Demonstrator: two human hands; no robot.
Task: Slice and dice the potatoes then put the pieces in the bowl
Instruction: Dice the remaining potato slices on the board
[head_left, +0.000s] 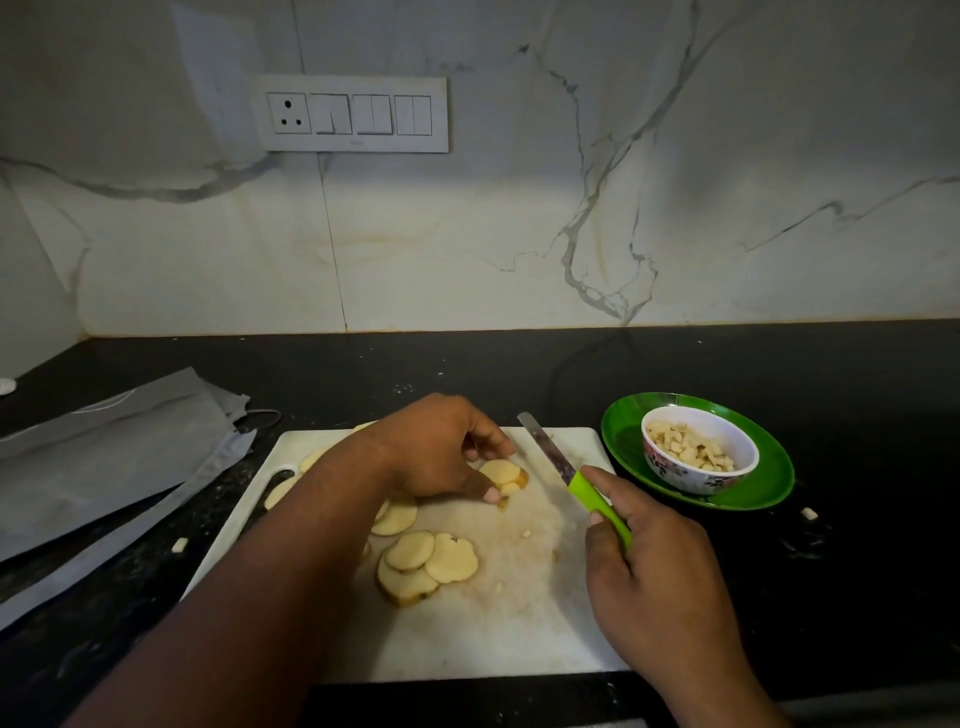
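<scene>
On the white cutting board (519, 613), near its front edge, three round potato slices (428, 566) lie overlapping each other, and small loose bits of potato lie around them. To the right of these, the right hand (660, 582) is closed around the green handle of the knife (571, 480); the blade points away toward the back edge of the board and it touches no potato. A little farther, about the middle of the board, the left hand (441, 449) has its fingers and thumb curled on a small stack of slices (503, 475), which lies just left of the blade. More slices (395, 517) are partly hidden under the left wrist and near the left edge of the board. Beyond the right back corner of the board, on the dark counter (857, 571), a green plate (769, 478) carries the white flowered bowl (698, 449), which holds diced potato pieces (688, 444). At the left side of the counter lie grey bags (109, 457).
</scene>
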